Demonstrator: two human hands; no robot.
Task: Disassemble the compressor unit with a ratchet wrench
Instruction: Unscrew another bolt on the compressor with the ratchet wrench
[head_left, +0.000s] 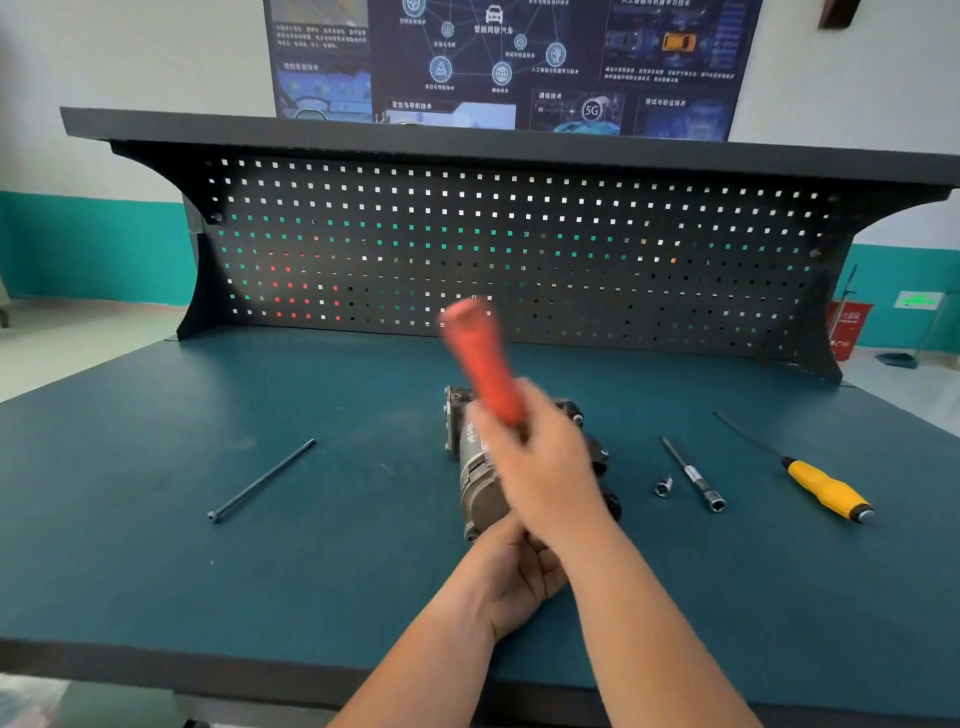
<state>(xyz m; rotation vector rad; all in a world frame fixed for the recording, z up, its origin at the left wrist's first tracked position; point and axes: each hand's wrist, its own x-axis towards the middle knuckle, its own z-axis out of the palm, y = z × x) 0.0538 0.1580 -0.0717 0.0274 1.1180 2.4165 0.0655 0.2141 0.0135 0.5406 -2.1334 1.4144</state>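
The right hand (540, 467) grips the blurred red ratchet wrench (480, 358) above the compressor unit (480, 486). The left hand (519, 571) has its fingers curled round the unit's near end.

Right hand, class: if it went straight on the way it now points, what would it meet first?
Probably the pegboard at the bench's back: the right hand, gripping the blurred red handle, sits above the compressor unit and aims forward over it. Depth is unclear.

Yellow-handled screwdriver (826, 488) lies right on teal desk (130, 493); black perforated pegboard (519, 249) behind, dark blue poster (498, 62) above.
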